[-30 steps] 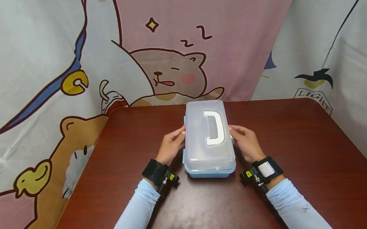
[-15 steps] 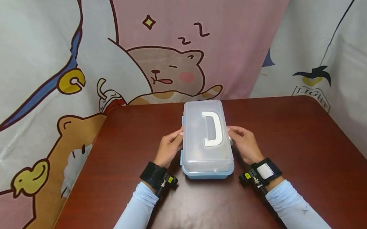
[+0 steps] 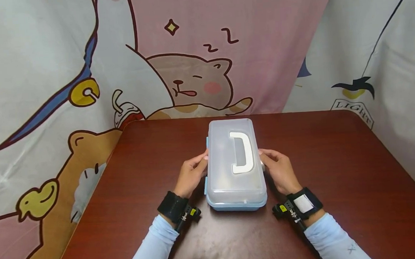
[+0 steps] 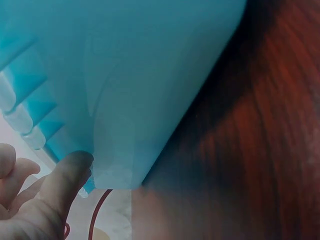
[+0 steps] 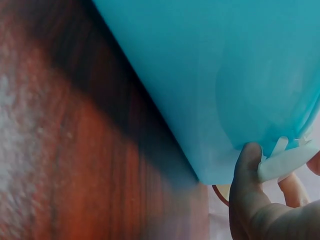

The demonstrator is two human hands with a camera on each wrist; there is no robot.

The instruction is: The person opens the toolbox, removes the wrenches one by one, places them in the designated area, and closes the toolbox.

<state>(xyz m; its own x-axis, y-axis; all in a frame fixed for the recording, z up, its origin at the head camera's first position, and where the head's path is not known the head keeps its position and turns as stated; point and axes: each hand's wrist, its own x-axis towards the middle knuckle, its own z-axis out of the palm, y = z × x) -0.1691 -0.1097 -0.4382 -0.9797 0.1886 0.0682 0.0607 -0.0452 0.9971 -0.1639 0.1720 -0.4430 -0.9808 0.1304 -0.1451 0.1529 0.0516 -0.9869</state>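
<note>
Head: a plastic carry box stands near the far edge of the table, with room at either side. Left wrist: the left hand is loosely spread, thumb against the box. Right wrist: the right hand's digits flank the white latch; cannot tell if pinching.

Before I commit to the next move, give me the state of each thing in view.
Box: upright.
Lid: closed over the box.
Handle: folded flat against the lid.
Latch: angled outward; fastened or not, I cannot tell.
Left grip: thumb against the box's side.
Right grip: thumb and fingers about the latch.
Wrist straps: fastened, one on each wrist.
</note>
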